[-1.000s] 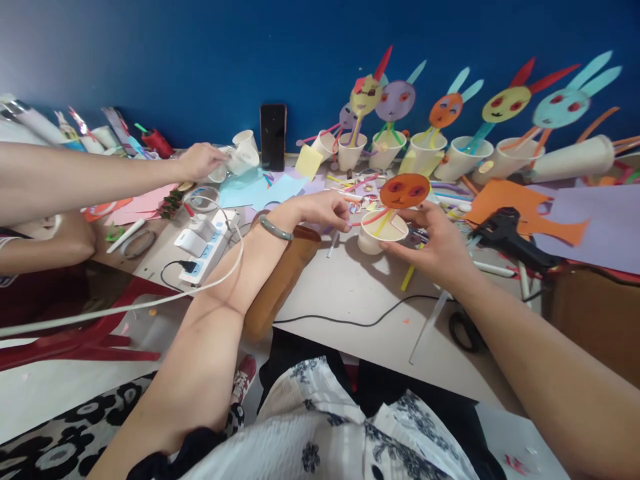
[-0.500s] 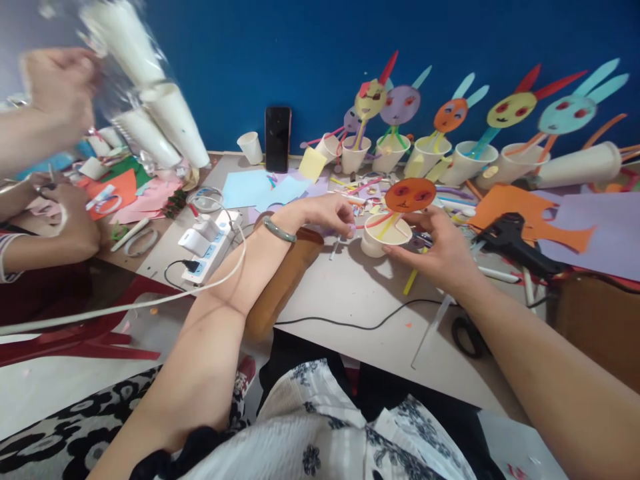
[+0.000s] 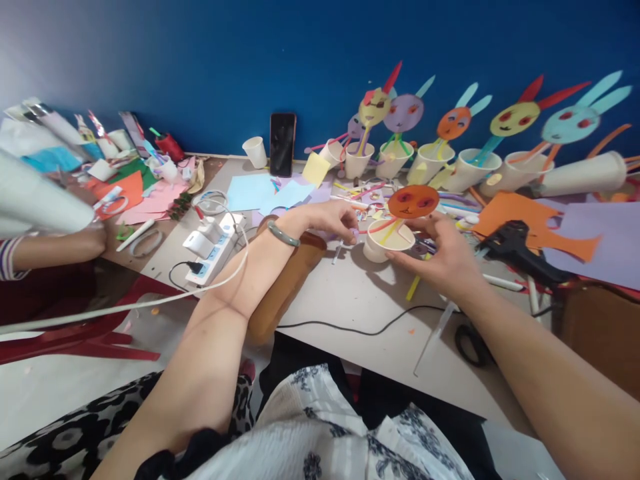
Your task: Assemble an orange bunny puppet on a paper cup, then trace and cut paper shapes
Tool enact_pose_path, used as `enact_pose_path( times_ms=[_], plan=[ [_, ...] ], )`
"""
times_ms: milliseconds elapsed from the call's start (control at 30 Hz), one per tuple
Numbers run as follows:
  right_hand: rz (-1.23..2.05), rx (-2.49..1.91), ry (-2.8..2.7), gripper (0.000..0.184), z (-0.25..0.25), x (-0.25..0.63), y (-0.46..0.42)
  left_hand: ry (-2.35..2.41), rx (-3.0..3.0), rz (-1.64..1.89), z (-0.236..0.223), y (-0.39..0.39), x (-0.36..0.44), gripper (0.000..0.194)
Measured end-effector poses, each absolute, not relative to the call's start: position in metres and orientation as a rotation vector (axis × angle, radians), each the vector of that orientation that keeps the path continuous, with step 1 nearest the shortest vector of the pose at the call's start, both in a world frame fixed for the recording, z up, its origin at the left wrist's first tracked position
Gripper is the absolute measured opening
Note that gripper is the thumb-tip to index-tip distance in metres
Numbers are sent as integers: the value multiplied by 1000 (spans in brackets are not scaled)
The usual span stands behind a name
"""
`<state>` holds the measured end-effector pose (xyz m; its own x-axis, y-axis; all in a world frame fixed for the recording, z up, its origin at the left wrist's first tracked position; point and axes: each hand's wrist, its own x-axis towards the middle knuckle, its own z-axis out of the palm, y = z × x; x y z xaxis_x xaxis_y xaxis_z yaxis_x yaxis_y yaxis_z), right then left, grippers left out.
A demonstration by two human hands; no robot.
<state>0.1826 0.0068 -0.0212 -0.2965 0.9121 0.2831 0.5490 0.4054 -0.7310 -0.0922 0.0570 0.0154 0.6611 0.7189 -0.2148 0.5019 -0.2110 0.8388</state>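
My right hand (image 3: 445, 253) grips a white paper cup (image 3: 376, 248) from its right side, thumb low at the front and fingers behind. Out of the cup rises an orange oval paper face (image 3: 414, 201) with red eyes, on a yellow stem. A thin red-orange arm (image 3: 373, 229) reaches over the cup's left rim and ends in a small purple paper piece (image 3: 355, 233). My left hand (image 3: 334, 221) pinches at that purple piece, its fingertips closed together. On the table just below lies a small clear stick (image 3: 338, 251).
Finished cup figures, such as one with a light blue rabbit face (image 3: 570, 125), line the blue wall. At right lie a black glue gun (image 3: 525, 250) and scissors (image 3: 469, 345). A power strip (image 3: 215, 250) and brown case (image 3: 287, 287) flank my left arm. A co-worker's arm (image 3: 60, 253) is at left.
The bag of paper cups the co-worker held up at upper left has dropped to the lower left. My hands keep nearly the same pose; the whole view has shifted slightly.
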Motion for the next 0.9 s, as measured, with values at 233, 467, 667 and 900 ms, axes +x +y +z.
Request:
enact_pose_path(
  times_ms=[233,467,667,900],
  plan=[
    [671,-1209,-1970,80,-26,186,9,975,1862,263,16,57,-92,21],
    [654,-1217,-1977,69,-23,184,7,982,1890,162,16,60,-97,26],
    [680,-1184,-1975,69,-21,183,5,1001,1907,177,18,60,-96,22],
    [677,-1179,-1991,72,-20,184,4,971,1856,260,20,56,-92,18]
  ],
)
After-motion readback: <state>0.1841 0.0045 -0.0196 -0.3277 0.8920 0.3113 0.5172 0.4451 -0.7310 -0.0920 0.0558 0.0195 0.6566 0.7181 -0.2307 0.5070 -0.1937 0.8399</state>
